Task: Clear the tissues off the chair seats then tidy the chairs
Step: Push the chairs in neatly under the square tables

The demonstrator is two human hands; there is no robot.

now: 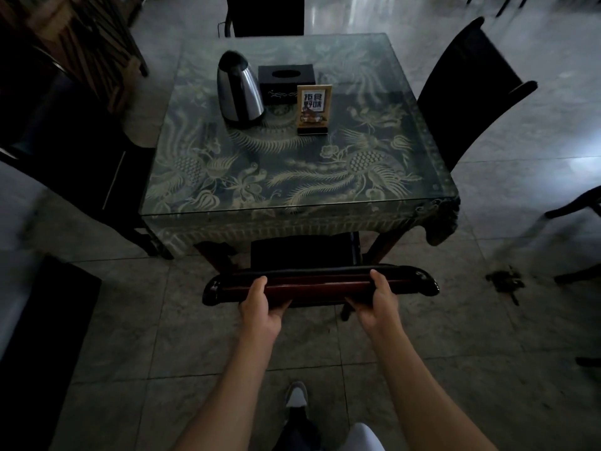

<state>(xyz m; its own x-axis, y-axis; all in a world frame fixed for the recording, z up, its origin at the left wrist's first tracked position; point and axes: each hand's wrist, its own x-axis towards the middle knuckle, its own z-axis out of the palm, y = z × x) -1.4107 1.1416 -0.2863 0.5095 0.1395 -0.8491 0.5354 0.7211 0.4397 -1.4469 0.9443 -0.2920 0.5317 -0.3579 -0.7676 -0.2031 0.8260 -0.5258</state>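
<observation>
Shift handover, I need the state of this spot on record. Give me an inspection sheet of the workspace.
Surface: glass-topped table over a patterned cloth, on a tiled floor.
Job's things: near chair tucked under the table's near edge; seat mostly hidden, no tissues seen. Right chair angled off the table; left chair beside it, seat too dark to judge.
Clutter: kettle, black tissue box and sign stand on the table; dark debris on the floor to the right.
Grippers: left hand and right hand each have a grip on the near chair's top rail.
Cables: nothing seen.
Surroundings: far chair behind the table; dim light.
</observation>
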